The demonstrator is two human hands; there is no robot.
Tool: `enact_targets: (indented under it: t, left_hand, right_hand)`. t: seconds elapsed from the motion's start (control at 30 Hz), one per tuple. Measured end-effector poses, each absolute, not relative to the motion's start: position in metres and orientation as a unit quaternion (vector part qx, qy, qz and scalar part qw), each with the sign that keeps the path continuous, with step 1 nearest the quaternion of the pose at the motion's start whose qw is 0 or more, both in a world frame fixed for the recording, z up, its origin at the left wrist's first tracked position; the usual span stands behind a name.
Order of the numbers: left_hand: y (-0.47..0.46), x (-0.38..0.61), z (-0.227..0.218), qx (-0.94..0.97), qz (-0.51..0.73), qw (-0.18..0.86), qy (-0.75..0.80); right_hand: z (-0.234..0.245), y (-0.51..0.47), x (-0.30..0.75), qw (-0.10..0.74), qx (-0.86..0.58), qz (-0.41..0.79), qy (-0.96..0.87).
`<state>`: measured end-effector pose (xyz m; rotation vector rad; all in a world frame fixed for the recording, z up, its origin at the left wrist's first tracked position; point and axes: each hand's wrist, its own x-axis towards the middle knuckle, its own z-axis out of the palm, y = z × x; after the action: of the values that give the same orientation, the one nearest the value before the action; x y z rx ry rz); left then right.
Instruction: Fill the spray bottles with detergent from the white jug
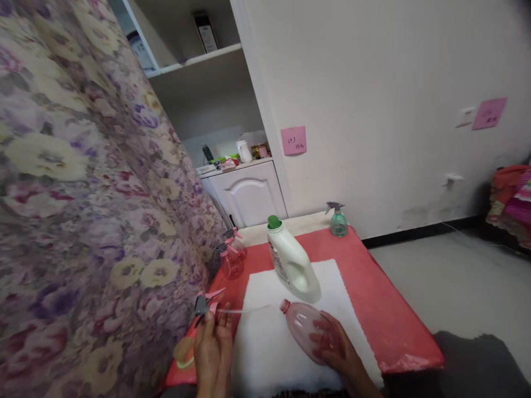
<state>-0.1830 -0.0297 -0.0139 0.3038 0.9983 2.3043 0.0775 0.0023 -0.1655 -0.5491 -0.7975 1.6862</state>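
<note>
Right grip (339, 344) around lower half of pink bottle (299, 325), uncapped neck (284, 306) leftward

Home room (apparently), floral curtain (87, 182), white cupboard (251, 192)

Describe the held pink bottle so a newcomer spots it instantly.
On the red table lies a white cloth. Over it, nearer than the white jug, the right grip holds the bottle. Unlike the two pink sprayers at left, its neck is bare.
</note>
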Motion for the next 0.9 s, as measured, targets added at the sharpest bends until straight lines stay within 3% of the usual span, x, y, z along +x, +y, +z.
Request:
enact_targets:
  t: [0.63,0.9]
  left_hand:
    - [0.026,-0.265,-0.086,-0.011,0.804,0.285,0.522]
    - [0.032,-0.266,-0.094,-0.002,0.778,0.198,0.596]
  right_hand:
    - [-0.179,0.001,0.085,0.535,-0.231,0.746,-0.322]
    - [-0.171,0.001,0.097,0.492,-0.200,0.780,-0.332]
